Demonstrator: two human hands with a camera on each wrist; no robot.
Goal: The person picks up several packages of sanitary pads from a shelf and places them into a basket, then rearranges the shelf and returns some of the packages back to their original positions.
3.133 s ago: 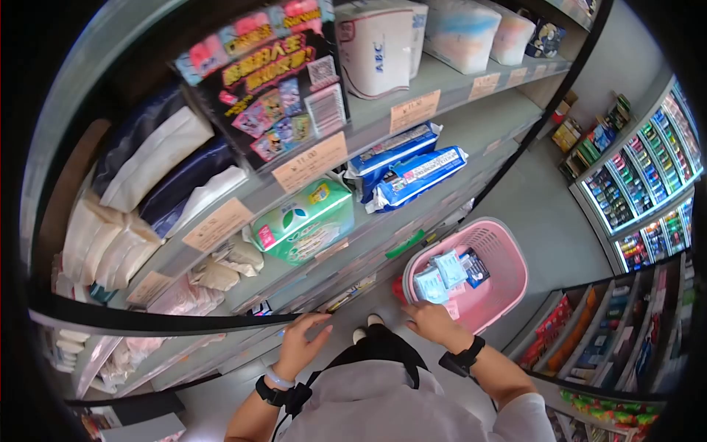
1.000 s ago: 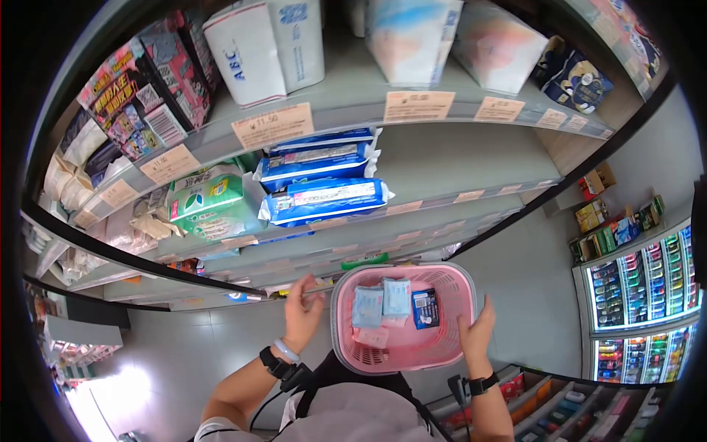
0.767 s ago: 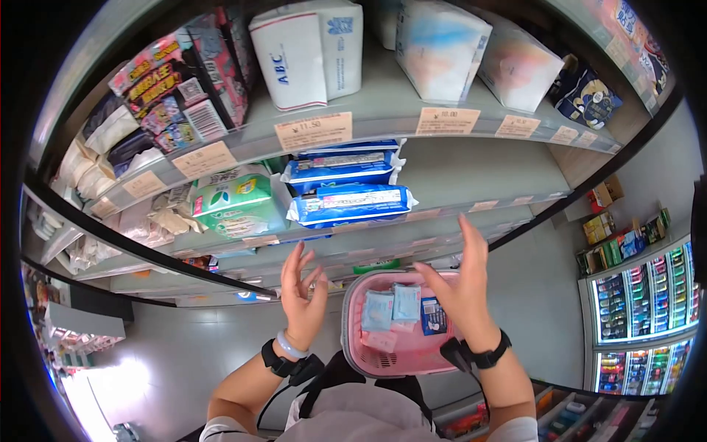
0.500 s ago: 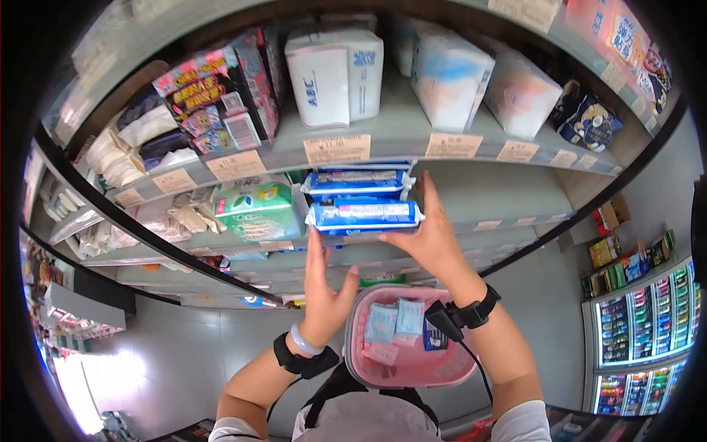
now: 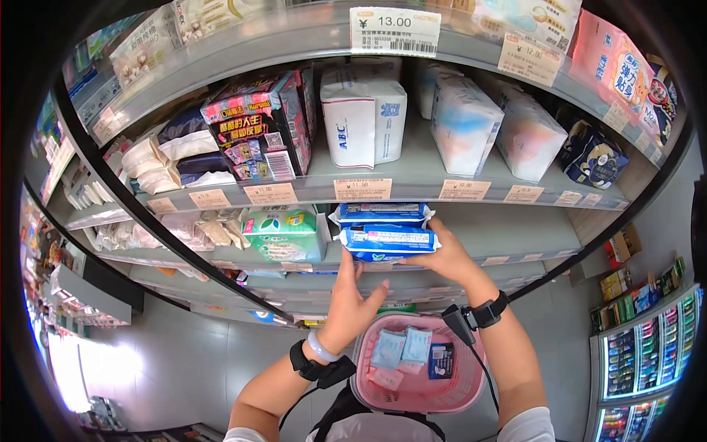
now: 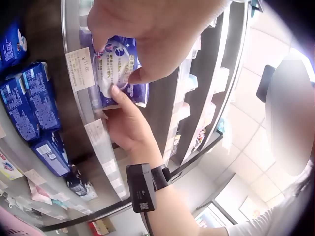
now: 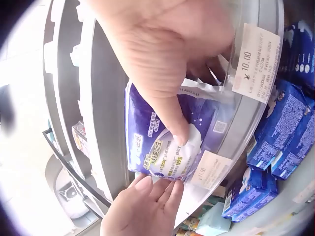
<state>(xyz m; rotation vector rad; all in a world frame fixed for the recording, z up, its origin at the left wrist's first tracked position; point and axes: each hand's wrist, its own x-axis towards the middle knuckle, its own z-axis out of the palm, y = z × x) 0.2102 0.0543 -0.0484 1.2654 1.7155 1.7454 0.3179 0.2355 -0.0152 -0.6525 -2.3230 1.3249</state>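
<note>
A blue pack of sanitary pads stands at the front of the middle shelf, close before a second blue pack. My right hand grips its right end, with the thumb across the printed front and the fingers behind the end. My left hand is at the pack's lower left, fingers reaching up to its edge and thumb spread apart. In the right wrist view, the left fingertips touch the bottom end of the pack. The left wrist view shows both hands at opposite ends of the pack.
Below hangs a pink basket holding light blue packets, a pink packet and a dark blue one. Left of the blue packs stands a green pack. The shelf above holds white ABC packs and a black-pink box.
Both hands have risen from around the basket to the shelf. The right hand has taken hold of the front blue pack; the left has come to its lower left. The view has shifted to show higher shelves.
</note>
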